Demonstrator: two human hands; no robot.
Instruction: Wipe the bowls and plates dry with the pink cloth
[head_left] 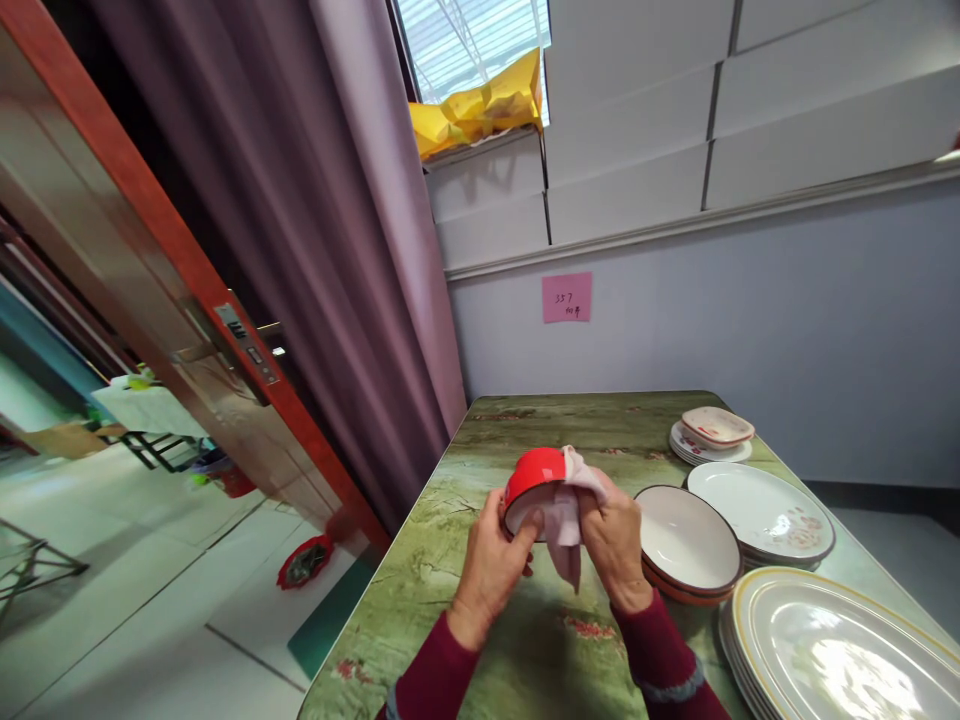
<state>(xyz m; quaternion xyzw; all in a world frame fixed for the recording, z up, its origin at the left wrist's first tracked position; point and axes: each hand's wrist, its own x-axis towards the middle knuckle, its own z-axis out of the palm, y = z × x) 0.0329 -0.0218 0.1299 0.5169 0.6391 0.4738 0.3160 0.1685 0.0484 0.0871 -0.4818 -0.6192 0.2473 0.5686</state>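
The left hand (491,558) pinches the red bowl (535,467), maybe to steady it. Close beside that hand, the right hand (615,540) pinches a cloth (564,530).

The bowl (535,468) is bright red outside, whitish inside, dark at the rim; on its right side lies a pale pink cloth (566,520); to the bowl's right, a white dish (686,540) edged dark, then a white oval plate (750,505) with pinkish flowers, and a yellow-banded platter (840,645); beneath the bowl, a mottled green table (416,560) with red patches; left of the bowl, a mauve curtain (360,230).
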